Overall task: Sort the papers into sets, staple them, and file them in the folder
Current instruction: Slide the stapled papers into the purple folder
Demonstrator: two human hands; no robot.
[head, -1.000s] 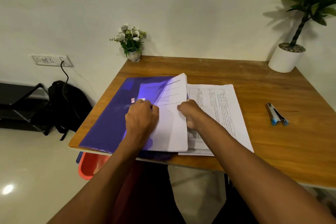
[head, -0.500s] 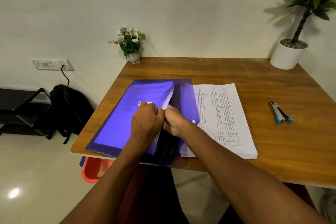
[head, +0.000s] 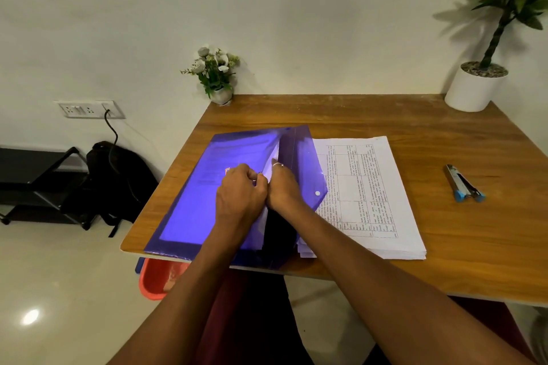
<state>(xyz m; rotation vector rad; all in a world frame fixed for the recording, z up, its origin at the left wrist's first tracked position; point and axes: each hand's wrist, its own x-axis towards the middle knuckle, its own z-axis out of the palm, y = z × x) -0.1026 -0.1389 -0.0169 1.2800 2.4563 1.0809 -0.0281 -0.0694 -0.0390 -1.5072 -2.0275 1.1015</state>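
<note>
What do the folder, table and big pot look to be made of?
Folder: thin translucent purple plastic, glossy; glare and paper showing through. Table: wood or wood-look laminate; grain streaks, slight sheen. Pot: smooth matte white, ceramic or plastic, unclear.

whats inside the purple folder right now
In the opening of the purple folder, white sheets show between the left hand and right hand. How many is hidden by its cover and the hands.

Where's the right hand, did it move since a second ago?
Yes. The right hand moved left, away from the stack of white printed papers, to the mouth of the translucent purple plastic folder.
</note>
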